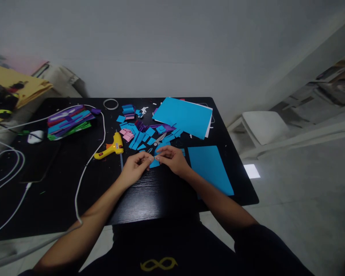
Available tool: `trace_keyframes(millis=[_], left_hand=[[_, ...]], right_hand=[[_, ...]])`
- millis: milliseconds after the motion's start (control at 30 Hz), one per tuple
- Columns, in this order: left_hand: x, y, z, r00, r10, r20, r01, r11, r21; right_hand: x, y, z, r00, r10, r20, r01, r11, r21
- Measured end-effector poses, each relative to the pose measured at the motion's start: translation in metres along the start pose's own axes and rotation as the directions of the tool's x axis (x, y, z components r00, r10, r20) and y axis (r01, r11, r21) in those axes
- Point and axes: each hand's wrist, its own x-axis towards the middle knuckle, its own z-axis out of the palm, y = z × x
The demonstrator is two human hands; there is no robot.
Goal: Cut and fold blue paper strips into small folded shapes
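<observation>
My left hand (137, 165) and my right hand (172, 158) meet over the black table, fingertips pinched together on a small piece of blue paper (154, 164). Fingers partly cover the piece, so its folds cannot be made out. Just beyond the hands, a pair of scissors (160, 139) lies with its blades pointing away among cut blue paper pieces (138, 138). Pink paper pieces (127, 134) and purple ones are mixed into the pile. To the left of my left hand rests a yellow hot glue gun (114, 147) on its side.
A blue sheet (211, 168) lies under my right forearm; more sheets (184, 116) are stacked behind. At left are a colourful paper bundle (70, 122), a phone (41, 163) and a white mouse (35, 137). A white cable (84, 168) crosses the table and my left forearm.
</observation>
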Motion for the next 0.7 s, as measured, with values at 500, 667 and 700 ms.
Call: trace_keyframes(millis=[500,667,700], left_hand=[[-0.0013,-0.0036,-0.0005,0.991,0.106,-0.085,-0.101,0.993,0.063],[-0.0009,-0.0057,0.0002,0.983,0.138,-0.124,-0.125,0.986,0.110],[-0.0007,-0.0066,0.0001,0.981,0.142,-0.131,-0.127,0.985,0.117]], right_hand=[[-0.0036,-0.0030,0.0018,0.997,-0.023,0.068,0.022,1.000,0.005],[-0.0047,-0.0038,0.0025,0.997,-0.030,0.066,0.032,0.999,-0.022],[-0.0049,-0.0030,0.0030,0.997,-0.024,0.067,0.026,0.999,-0.025]])
